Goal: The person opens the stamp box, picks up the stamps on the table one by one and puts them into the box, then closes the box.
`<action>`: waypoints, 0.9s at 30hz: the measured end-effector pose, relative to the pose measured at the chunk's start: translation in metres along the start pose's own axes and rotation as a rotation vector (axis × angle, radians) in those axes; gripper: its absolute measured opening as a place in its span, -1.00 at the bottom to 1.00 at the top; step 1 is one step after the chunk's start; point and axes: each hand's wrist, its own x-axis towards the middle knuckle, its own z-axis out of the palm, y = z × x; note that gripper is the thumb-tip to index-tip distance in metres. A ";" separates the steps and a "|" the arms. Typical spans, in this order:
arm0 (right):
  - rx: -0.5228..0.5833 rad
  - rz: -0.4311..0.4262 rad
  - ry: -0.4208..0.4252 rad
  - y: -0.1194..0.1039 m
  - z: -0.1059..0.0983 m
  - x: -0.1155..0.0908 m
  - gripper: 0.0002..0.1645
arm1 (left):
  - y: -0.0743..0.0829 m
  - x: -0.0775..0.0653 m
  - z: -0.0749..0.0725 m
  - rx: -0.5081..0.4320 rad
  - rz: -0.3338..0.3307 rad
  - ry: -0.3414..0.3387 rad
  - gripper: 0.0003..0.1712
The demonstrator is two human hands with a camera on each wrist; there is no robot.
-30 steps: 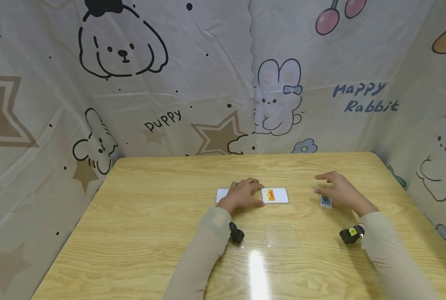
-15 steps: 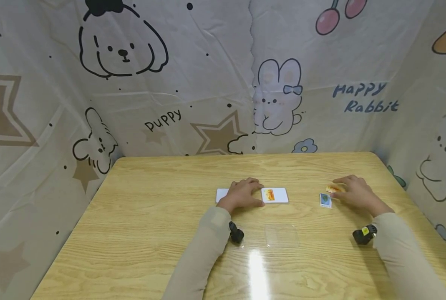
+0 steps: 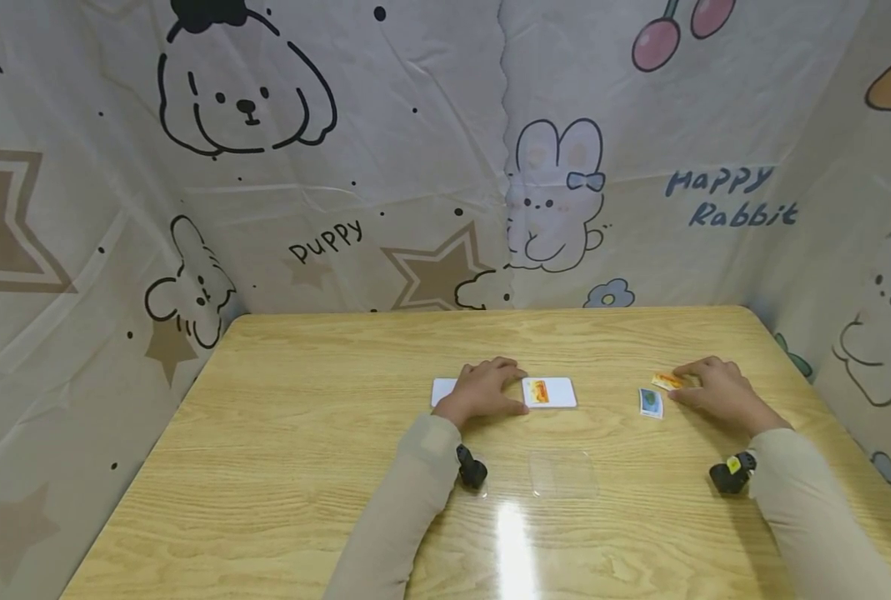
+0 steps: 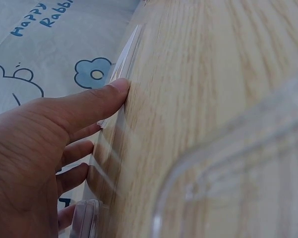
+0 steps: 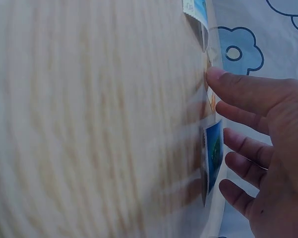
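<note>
My left hand (image 3: 483, 390) holds the left end of a white card in a clear plastic case (image 3: 563, 392), thumb at its near edge and index finger at its far edge. An orange stamp (image 3: 539, 391) lies on that card. A second white card (image 3: 442, 389) shows partly behind the hand. Farther right, my right hand (image 3: 718, 390) spreads thumb and index finger around another orange stamp (image 3: 666, 381). Just nearer than it lies a blue stamp (image 3: 651, 402). The right wrist view shows a blue-green stamp (image 5: 214, 153) below the bent fingers, covered in the head view.
A clear plastic piece (image 3: 563, 473) lies on the wooden table (image 3: 302, 467) in front of the cards; another clear edge (image 3: 484, 490) shows beside my left wrist. A printed cloth (image 3: 415, 125) hangs behind the table.
My right hand has moved right, off the blue stamp and over to the orange one, which has come into view. My left hand and the cards have stayed in place.
</note>
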 end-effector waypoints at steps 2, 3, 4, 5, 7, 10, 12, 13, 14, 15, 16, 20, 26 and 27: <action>-0.006 -0.001 0.012 0.001 0.001 0.001 -0.27 | 0.000 0.000 0.000 0.001 -0.001 -0.001 -0.25; -0.006 -0.002 0.019 0.002 0.002 0.001 -0.29 | 0.000 0.000 0.000 0.000 -0.001 0.000 -0.25; -0.005 -0.005 0.025 0.002 0.002 0.001 -0.29 | -0.001 0.000 0.001 -0.001 -0.001 0.000 -0.25; -0.003 -0.009 0.030 0.003 0.003 0.002 -0.30 | -0.001 0.000 0.001 0.000 -0.001 0.001 -0.25; 0.002 -0.015 0.040 0.004 0.004 0.002 -0.31 | -0.001 0.001 0.002 0.000 0.000 0.002 -0.24; 0.012 -0.019 0.049 0.004 0.005 0.002 -0.33 | -0.002 0.001 0.003 -0.001 0.002 0.004 -0.25; 0.014 -0.023 0.055 0.003 0.005 0.002 -0.35 | -0.003 0.002 0.003 0.001 0.002 0.006 -0.25; 0.015 -0.025 0.058 0.003 0.005 0.002 -0.37 | -0.003 0.002 0.003 0.003 0.001 0.007 -0.25; 0.012 -0.026 0.060 0.003 0.005 0.001 -0.37 | -0.003 0.002 0.003 0.003 0.001 0.006 -0.25; 0.009 -0.027 0.062 0.002 0.005 0.001 -0.38 | -0.002 0.002 0.003 0.004 0.001 0.006 -0.25; 0.003 -0.026 0.062 0.002 0.005 0.001 -0.39 | -0.002 0.002 0.003 0.003 0.001 0.006 -0.25; -0.024 -0.023 0.057 0.001 0.004 0.001 -0.41 | -0.002 0.001 0.002 -0.002 0.002 0.005 -0.24; -0.036 -0.033 0.078 -0.002 0.001 -0.001 -0.39 | -0.003 0.002 0.003 0.002 0.004 0.004 -0.24; -0.034 -0.032 0.081 -0.003 0.000 -0.001 -0.39 | -0.003 0.002 0.003 0.001 0.004 0.004 -0.24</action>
